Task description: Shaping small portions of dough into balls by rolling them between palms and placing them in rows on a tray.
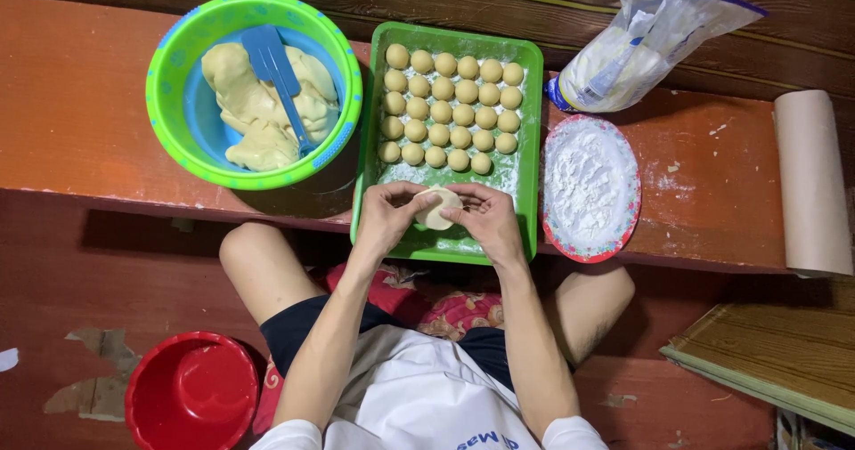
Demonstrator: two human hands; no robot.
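Left hand: the left hand [385, 216] is curled part-way shut, thumb and fingertips pinching the left side of a dough disc [437, 210].
Right hand: the right hand [486, 220] is likewise curled, its fingers closed on the right side of the same disc, so both hands hold it between them.
Dough disc: a pale, flattened round piece, held just above the near end of the green tray [532, 147], at the near edge of the worktop [80, 103].
Green tray: rectangular, standing mid-worktop with its long sides running from the far edge to the near edge; its floor is dusted white.
Dough balls: rows of small round dough balls [451, 112] fill the far half of the tray, close together, well apart from the hands.
Bowl: a green-rimmed blue bowl [169, 103] sits just left of the tray, holding a mass of soft dough [254, 112] with a blue spatula [278, 72] lying in it.
Flour plate: a round plate with a red patterned rim [634, 178] stands just right of the tray, covered in white flour.
Flour bag: an opened plastic bag [641, 45] lies toward the far right corner, behind the plate.
Paper roll: a brown paper roll [810, 183] lies at the right end of the worktop.
Floor: a red basin [191, 392] stands on the floor, left of the person's knee.
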